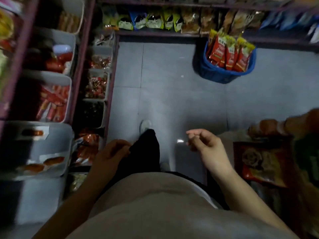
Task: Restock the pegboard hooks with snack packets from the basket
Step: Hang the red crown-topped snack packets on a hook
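Observation:
A blue basket (214,73) stands on the grey tiled floor at the upper right. Several red and yellow snack packets (229,52) stick up out of it. My left hand (110,154) hangs low beside my dark trouser leg, fingers loosely curled, holding nothing. My right hand (205,142) hangs in front of me over the floor, fingers loosely curled, also holding nothing. Both hands are well short of the basket. No pegboard hooks are visible in this blurred view.
Shelving on the left holds grey bins (57,94) of red packets and wrapped sweets. A low shelf (155,32) along the back carries green, blue and brown bags. Packets (259,163) lie on a display at the right. My shoe (145,125) is on the floor.

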